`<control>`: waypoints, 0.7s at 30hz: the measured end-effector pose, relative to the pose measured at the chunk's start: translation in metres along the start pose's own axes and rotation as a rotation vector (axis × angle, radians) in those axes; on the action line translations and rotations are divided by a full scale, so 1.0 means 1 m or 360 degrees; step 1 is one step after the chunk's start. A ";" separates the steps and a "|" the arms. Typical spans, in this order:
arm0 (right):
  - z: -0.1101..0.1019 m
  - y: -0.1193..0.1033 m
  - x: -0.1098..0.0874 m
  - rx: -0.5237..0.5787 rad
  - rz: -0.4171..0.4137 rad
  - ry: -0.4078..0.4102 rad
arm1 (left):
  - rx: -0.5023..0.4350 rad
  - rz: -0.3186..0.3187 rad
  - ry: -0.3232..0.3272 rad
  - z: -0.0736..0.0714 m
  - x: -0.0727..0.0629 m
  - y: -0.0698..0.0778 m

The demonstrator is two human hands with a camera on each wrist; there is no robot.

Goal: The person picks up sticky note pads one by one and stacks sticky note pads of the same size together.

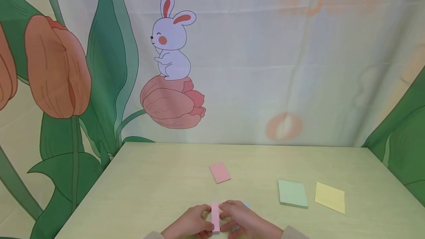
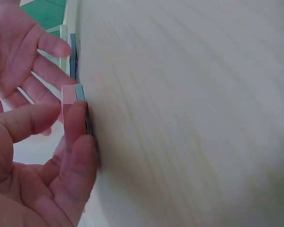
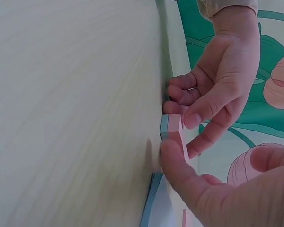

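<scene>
A narrow pink sticky note pad (image 1: 215,218) stands out between both hands, and a thin light blue layer (image 3: 164,124) lies against its underside. My left hand (image 1: 192,221) holds the pink pad from its left side, with curled fingers and thumb around it. On the other side, my right hand (image 1: 244,218) has fingertips at the pad's right edge. In the left wrist view, the right hand's fingers (image 2: 54,73) are spread and loose. Blue sticky notes (image 3: 156,201) lie by the right hand, which mostly covers them in the head view.
Farther back on the pale table (image 1: 159,180) lies a pink sticky note pad (image 1: 220,173). To the right are a thick light green pad (image 1: 293,194) and a yellow note pad (image 1: 330,197). A printed cloth with a rabbit (image 1: 174,63) and tulips hangs behind the table.
</scene>
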State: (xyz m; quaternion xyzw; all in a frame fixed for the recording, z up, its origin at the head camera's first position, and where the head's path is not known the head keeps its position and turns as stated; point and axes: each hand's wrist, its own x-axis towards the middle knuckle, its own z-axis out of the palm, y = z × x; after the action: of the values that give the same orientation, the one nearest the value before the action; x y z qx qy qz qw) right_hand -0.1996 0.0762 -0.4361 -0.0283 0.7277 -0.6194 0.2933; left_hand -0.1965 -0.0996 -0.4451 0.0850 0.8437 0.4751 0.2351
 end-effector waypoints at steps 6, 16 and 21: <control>-0.001 -0.001 0.007 0.0085 -0.0015 0.0132 | 0.0109 0.0032 0.0069 -0.002 0.002 -0.001; 0.001 -0.001 0.015 0.0342 -0.0062 0.0173 | -0.0021 0.0118 0.0204 -0.001 0.009 0.002; 0.004 0.002 0.018 0.0520 -0.0091 0.0171 | -0.0186 0.0092 0.0183 0.003 0.010 0.004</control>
State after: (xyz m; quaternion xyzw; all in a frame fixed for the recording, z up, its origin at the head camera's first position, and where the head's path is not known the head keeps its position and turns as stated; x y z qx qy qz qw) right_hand -0.2123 0.0660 -0.4453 0.0321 0.6308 -0.7382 0.2370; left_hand -0.2048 -0.0915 -0.4459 0.0680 0.8238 0.5343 0.1769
